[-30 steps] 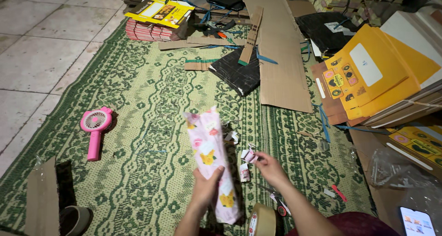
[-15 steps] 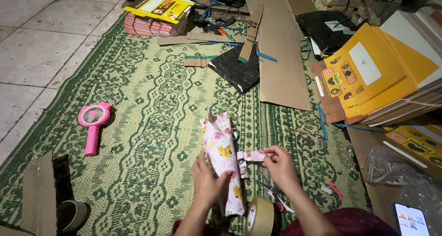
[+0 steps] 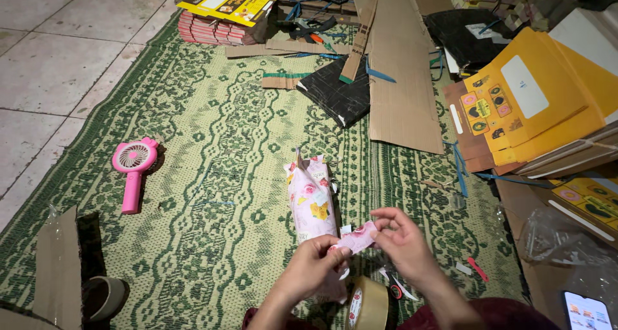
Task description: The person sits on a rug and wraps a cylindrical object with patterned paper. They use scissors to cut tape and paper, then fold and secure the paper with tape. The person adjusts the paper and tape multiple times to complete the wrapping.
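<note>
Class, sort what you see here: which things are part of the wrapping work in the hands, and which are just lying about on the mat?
In use:
left hand
right hand
pink paper strip
pink wrapped parcel
tape roll

Lying about:
pink handheld fan
cardboard sheet
yellow flat boxes
phone

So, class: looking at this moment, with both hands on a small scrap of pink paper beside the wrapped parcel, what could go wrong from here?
1. The pink paper scrap is thin and pinched by the left hand and the right hand; it might tear.
2. Neither hand steadies the wrapped parcel, so it could roll or shift on the woven mat.
3. The tape roll sits close under the wrists and could get knocked.
</note>
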